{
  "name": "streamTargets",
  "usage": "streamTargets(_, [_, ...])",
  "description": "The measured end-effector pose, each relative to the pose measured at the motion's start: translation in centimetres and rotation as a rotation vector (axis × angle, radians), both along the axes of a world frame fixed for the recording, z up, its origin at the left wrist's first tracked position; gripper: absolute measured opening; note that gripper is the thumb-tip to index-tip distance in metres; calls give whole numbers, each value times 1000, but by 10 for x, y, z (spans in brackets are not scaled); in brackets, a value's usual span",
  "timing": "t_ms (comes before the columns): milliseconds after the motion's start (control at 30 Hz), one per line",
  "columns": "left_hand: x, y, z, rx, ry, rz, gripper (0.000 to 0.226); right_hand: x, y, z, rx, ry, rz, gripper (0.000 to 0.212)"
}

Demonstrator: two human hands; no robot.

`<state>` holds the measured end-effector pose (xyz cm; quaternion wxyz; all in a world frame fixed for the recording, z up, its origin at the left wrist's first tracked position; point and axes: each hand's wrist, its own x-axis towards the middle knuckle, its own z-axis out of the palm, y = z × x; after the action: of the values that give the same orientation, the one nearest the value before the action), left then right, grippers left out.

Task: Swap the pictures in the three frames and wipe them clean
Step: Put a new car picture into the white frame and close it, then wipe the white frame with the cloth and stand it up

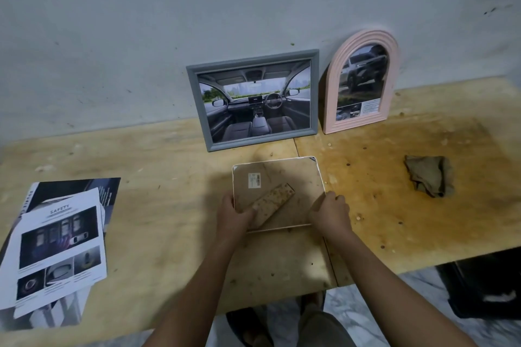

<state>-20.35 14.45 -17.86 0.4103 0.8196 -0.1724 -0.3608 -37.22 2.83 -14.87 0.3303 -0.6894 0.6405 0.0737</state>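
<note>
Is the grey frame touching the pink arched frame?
Apart: the head view shows a strip of wall and table between the grey frame and the pink arched frame.

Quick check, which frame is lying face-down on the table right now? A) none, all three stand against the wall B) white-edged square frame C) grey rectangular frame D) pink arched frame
B. The white-edged square frame lies back-up on the table, barcode sticker and stand showing, with the left hand and right hand on its near corners. The grey rectangular frame and pink arched frame lean on the wall.

Makeshift workshop: stained plywood bench (pixel 394 205), scuffed bare wall (pixel 141 22), dirty rag (pixel 430 175).
</note>
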Motion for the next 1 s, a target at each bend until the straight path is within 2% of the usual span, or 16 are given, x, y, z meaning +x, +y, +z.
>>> streamTargets(67, [4,-7,7,-14,169,125,35,2,2,2,-26,29,53,52])
streamTargets(167, [10,-11,11,-21,325,132,24,1,7,1,-64,71,179,54])
streamTargets(233, [14,-14,13,13,354,139,27,2,13,-1,-117,48,326,62])
streamTargets(333, [15,-21,27,5,395,127,26,-3,21,-1,-135,-127,580,82])
streamTargets(433, [17,-30,49,-70,401,72,21,-10,23,1,-92,-243,661,103])
streamTargets(500, [17,-36,68,-118,378,30,17,-11,19,2,-229,-285,656,100])
streamTargets(567, [16,-43,86,-185,352,-68,21,-11,11,3,-332,-464,600,88])
streamTargets(633, [12,-54,101,-293,368,-131,29,-10,4,10,-259,-684,500,76])
streamTargets(733, [12,-68,111,-407,310,-56,24,-7,-3,30,-176,-879,275,52])
streamTargets(833, [21,-69,105,-394,122,90,23,-4,-10,53,-189,-1013,25,30])
streamTargets(900, [26,-64,99,-383,102,113,30,-7,-16,62,-115,-1125,-144,25])
streamTargets(1000, [25,-61,93,-330,135,20,38,-12,-25,68,86,-1255,-295,26])
